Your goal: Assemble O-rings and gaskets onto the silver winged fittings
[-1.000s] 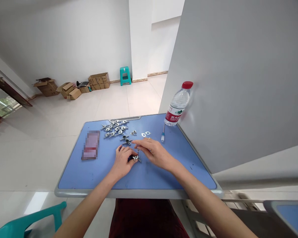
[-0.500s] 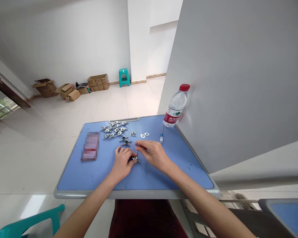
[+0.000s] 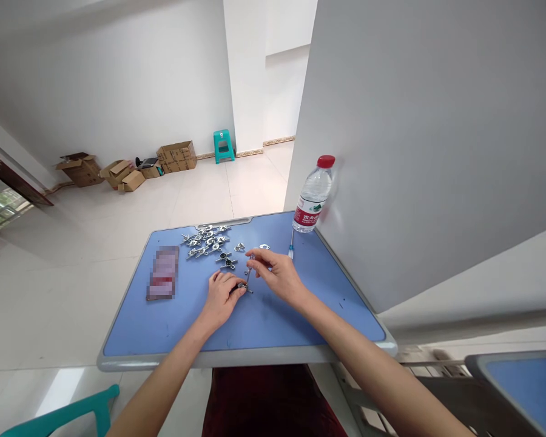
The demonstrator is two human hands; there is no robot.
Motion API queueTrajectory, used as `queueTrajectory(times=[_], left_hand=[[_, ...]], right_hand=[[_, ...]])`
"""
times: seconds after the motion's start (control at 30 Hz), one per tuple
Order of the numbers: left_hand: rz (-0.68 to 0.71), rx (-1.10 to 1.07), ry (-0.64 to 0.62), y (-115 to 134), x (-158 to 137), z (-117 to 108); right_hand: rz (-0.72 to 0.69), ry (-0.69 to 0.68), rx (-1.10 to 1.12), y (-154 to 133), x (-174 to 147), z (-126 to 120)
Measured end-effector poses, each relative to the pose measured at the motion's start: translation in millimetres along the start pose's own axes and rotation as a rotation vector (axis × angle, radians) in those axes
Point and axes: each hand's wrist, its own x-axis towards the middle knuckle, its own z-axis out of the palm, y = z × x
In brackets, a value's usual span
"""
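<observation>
My left hand (image 3: 222,297) rests on the blue tabletop, its thumb and fingers closed on a small metal fitting (image 3: 249,291) with a short rod sticking out. Pinched in my right hand (image 3: 277,276) is a small screwdriver (image 3: 249,274) with a clear handle. Its thin shaft points down at the fitting, and the fingers partly cover the handle. Just beyond my hands lie dark-centred metal fittings (image 3: 228,264). A flat oval metal plate (image 3: 264,246) shows behind my right hand. Farther back is a pile of similar silver fittings (image 3: 207,240), with small loose metal pieces (image 3: 239,247) to its right.
Another screwdriver (image 3: 291,250) lies near the water bottle (image 3: 313,197), which stands by the grey partition (image 3: 414,152). A blurred-out flat object (image 3: 162,273) is on the left of the table (image 3: 186,331). Cardboard boxes (image 3: 177,156) and a green stool (image 3: 224,147) stand by the wall.
My right hand has risen slightly, showing more of the screwdriver, which now leans. My left hand still holds the fitting. The whole view has shifted a little.
</observation>
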Motion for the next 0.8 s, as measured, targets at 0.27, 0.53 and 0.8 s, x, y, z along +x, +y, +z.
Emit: queueTrajectory(times=[0.27, 0.53, 0.8], left_hand=[[-0.001, 0.001, 0.011, 4.0, -0.5, -0.2], [-0.035, -0.028, 0.018, 2.2, 0.1, 2.7], [-0.045, -0.083, -0.002, 2.3, -0.6, -0.7]], right_hand=[[-0.041, -0.058, -0.047, -0.3, -0.8, -0.4], [-0.110, -0.111, -0.085, -3.6, -0.6, -5.3], [-0.183, -0.287, -0.077, -7.0, 1.8, -15.7]])
